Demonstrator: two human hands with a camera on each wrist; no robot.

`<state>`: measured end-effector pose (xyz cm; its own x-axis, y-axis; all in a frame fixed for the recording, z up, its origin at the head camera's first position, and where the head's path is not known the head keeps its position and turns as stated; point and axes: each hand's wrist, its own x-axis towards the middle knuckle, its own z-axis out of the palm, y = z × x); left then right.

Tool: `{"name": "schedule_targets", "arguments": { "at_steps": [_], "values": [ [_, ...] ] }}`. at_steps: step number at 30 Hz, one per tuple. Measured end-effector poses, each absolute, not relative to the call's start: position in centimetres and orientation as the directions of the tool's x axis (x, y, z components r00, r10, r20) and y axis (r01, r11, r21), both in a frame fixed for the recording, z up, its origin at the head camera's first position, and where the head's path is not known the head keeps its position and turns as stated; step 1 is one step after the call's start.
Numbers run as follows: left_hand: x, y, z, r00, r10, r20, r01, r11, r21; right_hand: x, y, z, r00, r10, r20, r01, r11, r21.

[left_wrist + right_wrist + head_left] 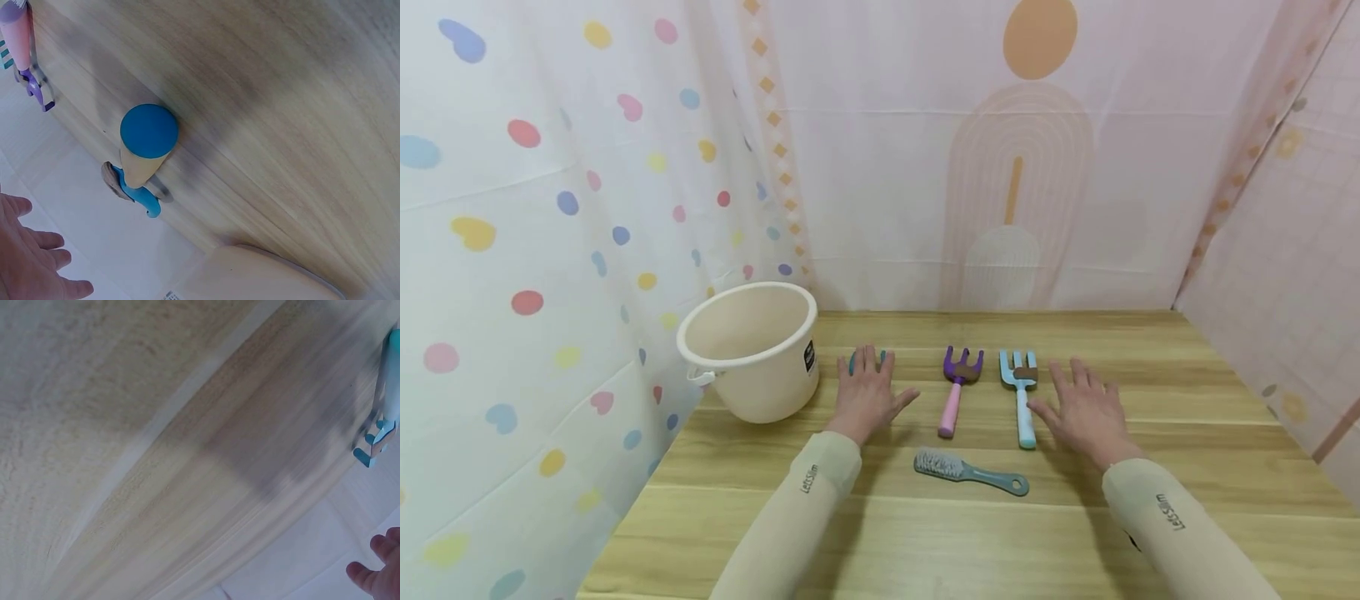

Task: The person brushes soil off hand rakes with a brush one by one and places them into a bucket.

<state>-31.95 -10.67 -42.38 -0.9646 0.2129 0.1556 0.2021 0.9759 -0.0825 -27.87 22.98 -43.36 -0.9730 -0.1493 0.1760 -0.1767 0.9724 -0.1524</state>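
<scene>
My left hand (867, 396) is spread over the table just right of the bucket, with nothing in its fingers. Beneath it is a tool with a tan handle and blue end (149, 132), mostly hidden in the head view; its curved blue head bears a brown patch. My right hand (1086, 410), also spread and holding nothing, hovers right of a light blue hand fork (1025, 412). Between the hands lies a purple hand fork (952, 404) with a pink handle. Both forks have brown patches at the tines. A grey-blue scrub brush (988, 477) lies nearer me, bristles up.
A cream bucket (772, 387) with a dark label stands at the table's left edge. All the tools lie on a wooden table (970, 550). Patterned curtains (880, 192) hang behind the table and along both sides.
</scene>
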Motion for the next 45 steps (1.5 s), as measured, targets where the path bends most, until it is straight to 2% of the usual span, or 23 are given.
{"name": "schedule_targets", "arguments": {
  "at_steps": [16,24,33,45],
  "values": [
    [-32.2,-10.6,-42.2,-0.951,0.250,0.182,0.230,0.965,-0.125,-27.9,21.4,-43.1,-0.949,-0.220,0.228,-0.254,0.958,-0.133],
    [-32.2,-10.5,-41.7,-0.950,0.271,0.158,0.250,0.958,-0.138,-27.6,19.6,-42.9,-0.922,-0.318,0.222,-0.345,0.933,-0.099],
    [-32.1,-10.2,-41.4,-0.957,0.268,0.112,0.253,0.959,-0.128,-26.7,17.7,-43.1,-0.877,-0.456,0.151,-0.464,0.885,-0.023],
    [-32.1,-10.2,-41.6,-0.962,0.267,0.064,0.258,0.959,-0.116,-25.5,14.8,-44.0,-0.801,-0.599,0.012,-0.599,0.800,-0.027]
  ]
}}
